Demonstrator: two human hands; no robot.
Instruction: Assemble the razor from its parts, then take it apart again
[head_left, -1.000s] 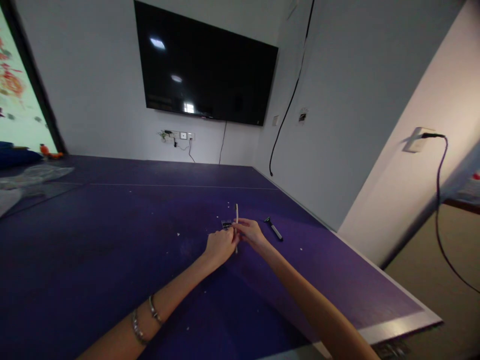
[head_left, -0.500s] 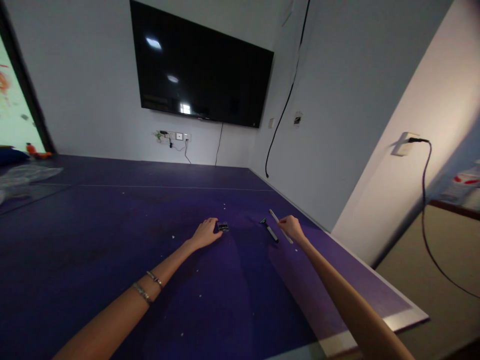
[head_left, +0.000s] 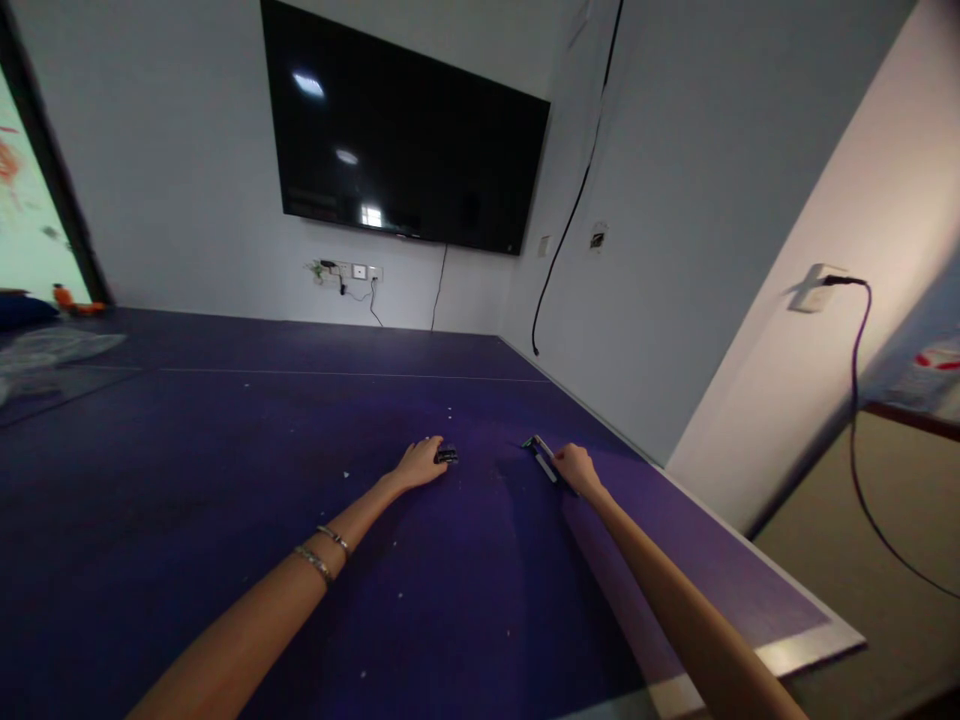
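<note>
My left hand point(head_left: 420, 464) is closed around one side of a small dark case point(head_left: 447, 456) with a clear-looking edge, low over the purple tabletop; its exact kind is too small to tell. My right hand point(head_left: 577, 468) pinches a thin pale strip point(head_left: 545, 446), which slants toward the upper left. Right beside and partly under that strip is a razor point(head_left: 545, 467) with a dark head and a grey and black handle. Whether strip and razor touch I cannot tell.
White crumbs dot the purple tabletop point(head_left: 300, 480). A clear plastic bag point(head_left: 52, 355) and an orange object point(head_left: 75, 302) lie at the far left. A television point(head_left: 412, 130) hangs on the wall. A black cable point(head_left: 574, 205) dangles near the corner.
My right hand has moved slightly left and down, bringing the strip from beside the razor to against or over it. My left hand stays at the small case, its fingers further round it.
</note>
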